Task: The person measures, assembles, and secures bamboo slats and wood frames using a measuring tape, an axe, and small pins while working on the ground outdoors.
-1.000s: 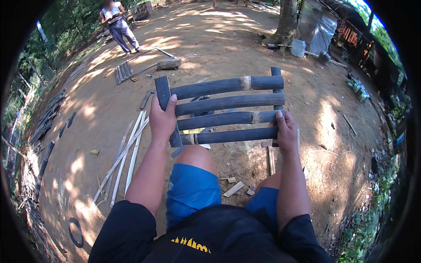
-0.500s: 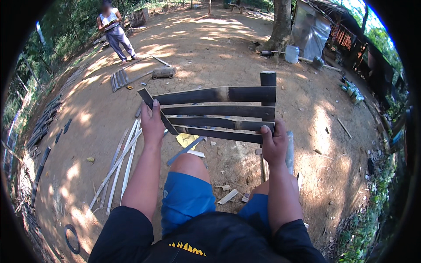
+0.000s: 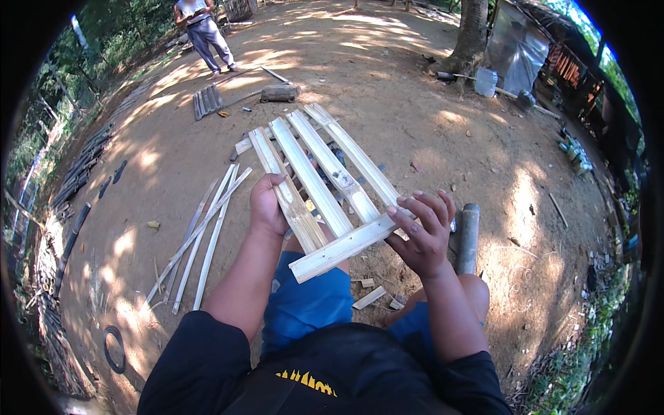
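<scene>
A small slatted bamboo frame is held tilted above my knees, its pale split side up. Several parallel slats meet a crosspiece at the near end; another crosspiece lies under the far end. My left hand is closed around the leftmost slat, thumb on top. At the near right corner my right hand holds the frame, its fingers bent over the crosspiece end and the thumb mostly hidden beneath.
Loose bamboo strips lie at left, a thick bamboo tube at right. Farther off are another slatted panel, a short log, a standing person, a tree trunk and a clear jug.
The frame has been turned over from its dark outer side to its pale inner side and lowered toward my lap. Both hands have shifted their grip, and the view has moved slightly.
</scene>
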The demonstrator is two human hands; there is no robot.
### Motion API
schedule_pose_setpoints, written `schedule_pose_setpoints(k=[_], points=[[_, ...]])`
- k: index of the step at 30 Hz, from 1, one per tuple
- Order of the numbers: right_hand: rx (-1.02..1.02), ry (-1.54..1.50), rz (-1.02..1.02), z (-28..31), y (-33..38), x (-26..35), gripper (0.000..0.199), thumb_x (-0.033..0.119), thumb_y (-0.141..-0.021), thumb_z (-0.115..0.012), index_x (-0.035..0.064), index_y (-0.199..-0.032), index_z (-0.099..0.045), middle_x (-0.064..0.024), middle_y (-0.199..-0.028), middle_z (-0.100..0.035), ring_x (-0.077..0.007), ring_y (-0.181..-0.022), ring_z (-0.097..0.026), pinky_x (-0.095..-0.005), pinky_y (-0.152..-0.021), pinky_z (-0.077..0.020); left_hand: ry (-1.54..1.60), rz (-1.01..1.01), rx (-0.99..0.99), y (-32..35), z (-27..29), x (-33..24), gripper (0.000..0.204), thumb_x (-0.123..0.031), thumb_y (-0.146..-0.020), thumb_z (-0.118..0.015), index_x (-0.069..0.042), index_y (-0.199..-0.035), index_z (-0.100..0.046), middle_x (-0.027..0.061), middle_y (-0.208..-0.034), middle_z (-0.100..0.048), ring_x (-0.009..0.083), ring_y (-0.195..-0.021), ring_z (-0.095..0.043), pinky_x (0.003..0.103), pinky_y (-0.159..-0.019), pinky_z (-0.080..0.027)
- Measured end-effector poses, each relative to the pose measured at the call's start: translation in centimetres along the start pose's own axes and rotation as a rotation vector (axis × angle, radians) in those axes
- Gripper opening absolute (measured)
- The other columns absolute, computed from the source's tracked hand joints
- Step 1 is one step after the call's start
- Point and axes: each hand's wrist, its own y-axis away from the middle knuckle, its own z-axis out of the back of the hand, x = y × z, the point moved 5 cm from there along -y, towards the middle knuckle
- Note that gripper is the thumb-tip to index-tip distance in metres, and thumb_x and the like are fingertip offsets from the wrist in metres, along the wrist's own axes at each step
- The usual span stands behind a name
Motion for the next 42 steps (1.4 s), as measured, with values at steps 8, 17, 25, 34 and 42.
schedule_pose_setpoints(k=[8,17,25,34,42], points=[[0.061,0.012,-0.442,-0.1,2.6,-5.8,0.079,0.02,-0.075,-0.088,0.0166,-0.147,-0.054,-0.0115,-0.14,-0.056,-0.035,-0.134,-0.048,-0.0484,-0.114,-0.0379,-0.049,-0.131,-0.062,0.1,0.2,-0.7,0.072,-0.016,-0.089,-0.045,-0.005,-0.159,-0.032,0.0229,-0.153,-0.049,0.0412,-0.138,-0.052,0.056,-0.117,-0.042],[-0.025,-0.036,-0.923,3.4,8.6,-13.4,0.07,0.017,-0.088,-0.08,0.0158,-0.151,-0.049,-0.0133,-0.139,-0.055,-0.0292,-0.127,-0.055,-0.0458,-0.107,-0.0458,-0.059,-0.517,-0.195,-1.2,3.8,-7.9,0.052,-0.031,-0.111,-0.03,-0.006,-0.157,-0.034,0.0208,-0.152,-0.048,0.0361,-0.137,-0.052,0.052,-0.116,-0.045],[0.668,-0.024,-1.209,3.4,22.5,-17.1,0.067,0.024,-0.088,-0.081,0.0118,-0.148,-0.053,-0.0167,-0.126,-0.065,-0.0289,-0.112,-0.066,-0.0405,-0.099,-0.0519,-0.109,-0.565,-0.759,0.5,15.7,-9.9,0.048,-0.013,-0.106,-0.034,0.004,-0.151,-0.034,0.0279,-0.148,-0.045,0.0439,-0.135,-0.051,0.065,-0.112,-0.047],[1.357,-0.186,-1.188,0.3,34.3,-14.7,0.075,0.035,-0.087,-0.082,0.0135,-0.152,-0.051,-0.0203,-0.13,-0.068,-0.0334,-0.112,-0.07,-0.0417,-0.089,-0.0581,-0.099,-0.568,-0.99,1.8,16.9,-6.2,0.052,0.003,-0.092,-0.042,0.005,-0.144,-0.038,0.0228,-0.138,-0.051,0.0389,-0.127,-0.056,0.062,-0.109,-0.046],[0.886,-0.697,-1.409,-5.4,26.2,-13.3,0.069,0.049,-0.1,-0.063,0.0033,-0.15,-0.049,-0.0182,-0.121,-0.071,-0.0303,-0.104,-0.072,-0.0425,-0.09,-0.0571,0.038,-0.211,-0.649,-1.1,10.1,3.0,0.04,0.002,-0.092,-0.053,0.004,-0.132,-0.048,0.0177,-0.124,-0.057,0.0303,-0.118,-0.058,0.05,-0.105,-0.051]])
